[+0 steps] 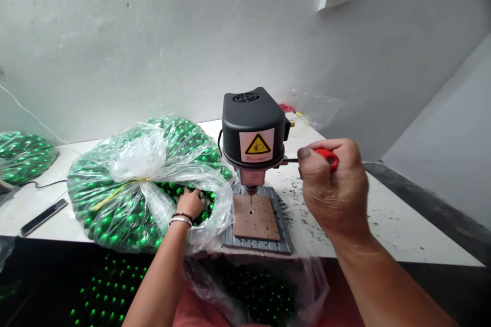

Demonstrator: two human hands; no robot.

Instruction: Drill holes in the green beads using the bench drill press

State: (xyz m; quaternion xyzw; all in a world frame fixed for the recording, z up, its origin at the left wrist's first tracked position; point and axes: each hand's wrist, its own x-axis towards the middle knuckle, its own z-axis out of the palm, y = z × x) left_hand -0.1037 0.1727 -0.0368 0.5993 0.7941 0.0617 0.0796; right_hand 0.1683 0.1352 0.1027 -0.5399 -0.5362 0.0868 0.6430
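Fingers of the left hand (194, 203), in the head view, bend down into the open mouth of a large clear plastic bag (220, 179), among shiny round green beads (209, 207); their tips are hidden, so I cannot tell whether they pinch a bead. Two bracelets (181, 218) circle that wrist. A thin yellow tie (120, 193) lies across the bag, which rests on a white tabletop (399, 232), bulging with beads.

The right hand (335, 189) is curled tight around a red-gripped metal lever (330, 158) on the right side of a black bench drill (251, 112), the thumb lying towards the machine. A warning label with a yellow triangle (257, 144) faces the person. Below, a slim drill bit (251, 198) points down over a flat brown square board (255, 226) with a small hole, set on a grey grooved base (286, 242) just beside the bag. Dark specks (287, 184) litter the tabletop to the right. At far left are a dark smartphone (44, 217) and another bead-filled bag (26, 156).
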